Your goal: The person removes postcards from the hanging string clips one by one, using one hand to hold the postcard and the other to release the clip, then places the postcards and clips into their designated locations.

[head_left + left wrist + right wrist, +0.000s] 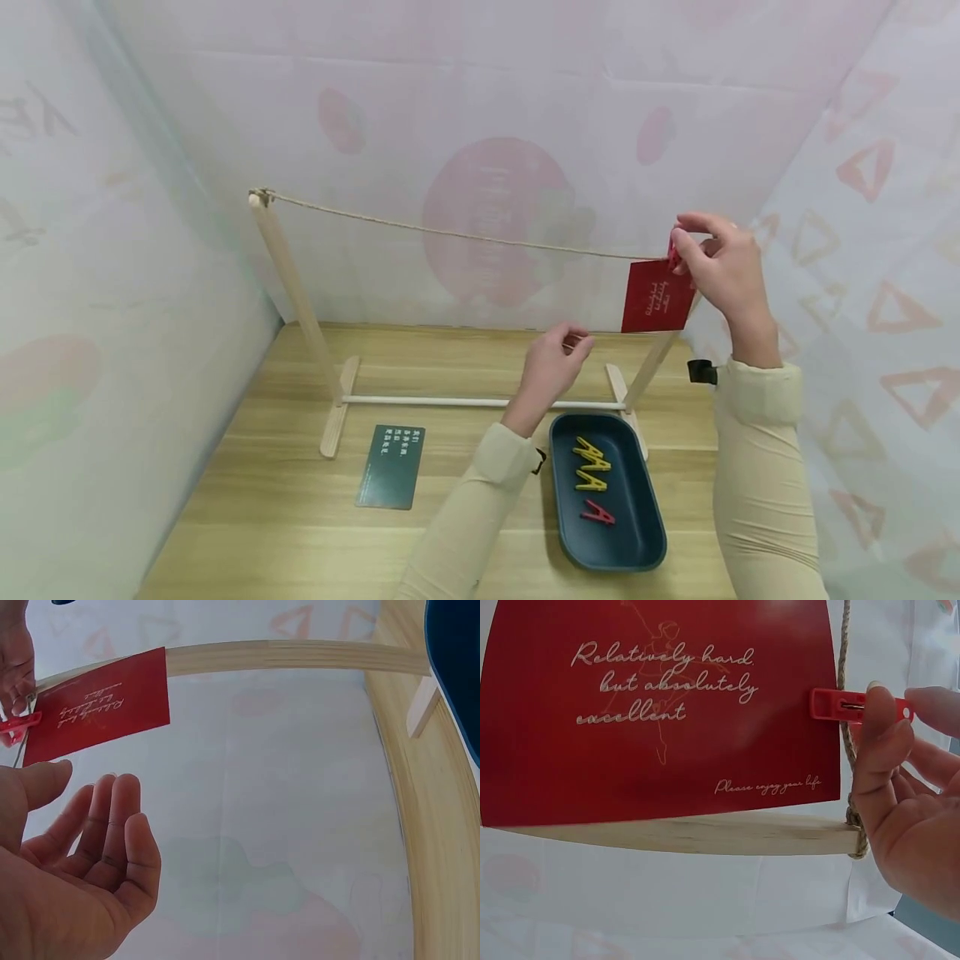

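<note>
A red card [660, 750] with white handwriting hangs at the right end of a twine line [450, 234]. My right hand [723, 262] pinches a red clothespin [840, 705] between thumb and fingers. The clothespin's jaws lie over the card's edge and the twine. Lower and to the left, my left hand [553, 367] is held in the air with its fingers loosely bent and nothing in them. In the left wrist view, the left hand [82, 877] is just below the card, apart from it.
The twine is strung between two wooden posts [300, 308] joined by a white rod [427, 402]. A dark blue tray [637, 546] holds several yellow clothespins [591, 454] and a red one [598, 512]. A green card [390, 471] with white writing lies on the wooden table [285, 533].
</note>
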{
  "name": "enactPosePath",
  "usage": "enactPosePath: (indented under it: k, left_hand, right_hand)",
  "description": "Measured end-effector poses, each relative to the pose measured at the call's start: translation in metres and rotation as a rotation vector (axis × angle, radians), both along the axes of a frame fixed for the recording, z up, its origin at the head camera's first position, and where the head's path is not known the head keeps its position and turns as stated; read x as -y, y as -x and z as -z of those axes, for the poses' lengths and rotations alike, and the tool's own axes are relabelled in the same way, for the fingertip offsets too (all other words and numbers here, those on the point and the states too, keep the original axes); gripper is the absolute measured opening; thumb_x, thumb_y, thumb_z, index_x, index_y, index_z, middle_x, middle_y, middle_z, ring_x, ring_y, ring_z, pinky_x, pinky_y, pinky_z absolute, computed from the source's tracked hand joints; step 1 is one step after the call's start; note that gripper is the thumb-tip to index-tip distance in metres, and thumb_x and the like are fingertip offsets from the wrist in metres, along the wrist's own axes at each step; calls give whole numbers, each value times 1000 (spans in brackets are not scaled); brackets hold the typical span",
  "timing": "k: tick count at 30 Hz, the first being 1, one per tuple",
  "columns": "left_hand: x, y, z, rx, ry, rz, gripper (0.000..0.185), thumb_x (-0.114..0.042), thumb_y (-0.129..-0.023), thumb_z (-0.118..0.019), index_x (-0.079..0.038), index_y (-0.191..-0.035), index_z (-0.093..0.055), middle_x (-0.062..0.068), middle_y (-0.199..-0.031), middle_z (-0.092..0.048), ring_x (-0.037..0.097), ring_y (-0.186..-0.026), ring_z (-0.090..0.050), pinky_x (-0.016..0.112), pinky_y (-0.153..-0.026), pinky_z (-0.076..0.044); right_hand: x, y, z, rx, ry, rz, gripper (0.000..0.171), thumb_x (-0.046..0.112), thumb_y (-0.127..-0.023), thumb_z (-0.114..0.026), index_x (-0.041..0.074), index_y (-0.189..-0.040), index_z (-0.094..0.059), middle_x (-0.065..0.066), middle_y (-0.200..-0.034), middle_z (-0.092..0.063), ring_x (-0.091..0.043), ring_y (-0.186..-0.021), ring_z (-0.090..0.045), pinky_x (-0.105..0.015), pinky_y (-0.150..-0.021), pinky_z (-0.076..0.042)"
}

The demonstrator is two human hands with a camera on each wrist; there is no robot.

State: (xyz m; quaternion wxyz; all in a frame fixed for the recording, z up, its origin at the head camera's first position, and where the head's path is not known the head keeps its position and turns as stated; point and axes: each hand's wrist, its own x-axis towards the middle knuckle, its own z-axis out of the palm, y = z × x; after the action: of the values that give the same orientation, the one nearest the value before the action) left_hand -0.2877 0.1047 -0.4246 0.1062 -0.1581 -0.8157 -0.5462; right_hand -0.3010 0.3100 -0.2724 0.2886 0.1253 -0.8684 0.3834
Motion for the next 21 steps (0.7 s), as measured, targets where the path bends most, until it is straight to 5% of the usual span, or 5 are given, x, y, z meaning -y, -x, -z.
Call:
enactPosePath:
  k: [10, 16, 21]
  left_hand:
    - [-20, 6, -10, 48, 28, 26, 30, -31, -95, -65, -16, -121, -66, 1, -106, -72, 13, -94, -68, 25, -81, -54]
    - [-33, 8, -18, 78, 51, 43, 36, -34, -97, -62, -18, -129, -61, 1, -119, -70, 14, -106, -68, 29, -89, -54]
    - [-41, 10, -20, 107, 59, 53, 40, -35, -98, -60, -19, -134, -58, 1, -128, -66, 15, -112, -66, 30, -92, -54]
  right_hand:
    - [-5, -2, -1, 20, 31, -37, 33, 19, -96, -62, 1, -123, -65, 15, -96, -65, -3, -50, -59, -16, -45, -44]
    - [-7, 0, -1, 22, 66, -47, 32, 17, -95, -63, -1, -121, -66, 14, -65, -64, -8, -47, -59, -20, -44, -46]
    - [4, -12, -10, 34, 75, -55, 31, 15, -95, -63, -4, -120, -65, 14, -65, -64, -7, -47, -59, -20, -45, -47]
